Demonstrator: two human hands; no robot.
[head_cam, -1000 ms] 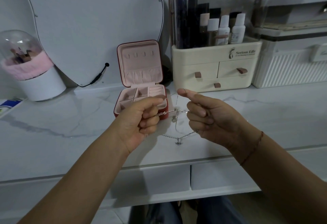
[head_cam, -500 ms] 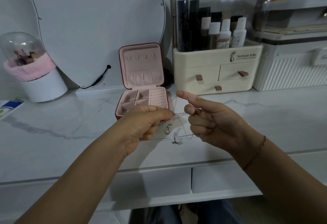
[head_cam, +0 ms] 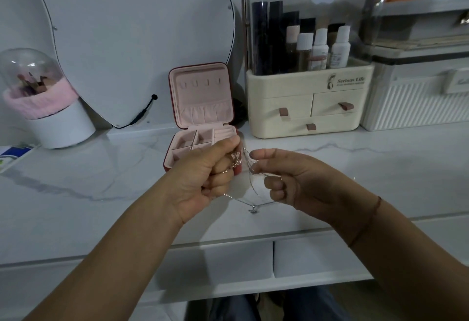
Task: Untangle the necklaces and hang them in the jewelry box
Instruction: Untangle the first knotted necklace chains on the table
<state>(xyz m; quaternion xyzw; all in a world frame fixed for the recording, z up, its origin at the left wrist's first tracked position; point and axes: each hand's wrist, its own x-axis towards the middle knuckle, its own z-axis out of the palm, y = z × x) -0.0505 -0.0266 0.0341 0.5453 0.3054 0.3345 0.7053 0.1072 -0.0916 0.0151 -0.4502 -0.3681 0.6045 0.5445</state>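
Thin silver necklaces (head_cam: 250,186) hang tangled between both of my hands, just above the white marble top. A small pendant (head_cam: 253,210) dangles at the lowest loop. My left hand (head_cam: 208,176) pinches the chains near a rose-gold clasp, fingers curled. My right hand (head_cam: 286,178) pinches the chains close beside it, thumb and forefinger together. Behind my left hand stands the red jewelry box (head_cam: 203,107), lid upright, with a pink lining, a row of small hooks and a gathered pocket in the lid. Its tray compartments show nothing inside.
A large round mirror (head_cam: 121,36) leans at the back left, with a domed brush holder (head_cam: 43,102) beside it. A cream cosmetics organizer (head_cam: 309,99) with drawers and bottles stands right of the box, then a white ribbed case (head_cam: 416,97). The table's front edge runs below my wrists.
My hands have drawn closer together and risen slightly toward the box. The chain, stretched taut between them a second ago, now bunches up and hangs in slack loops.
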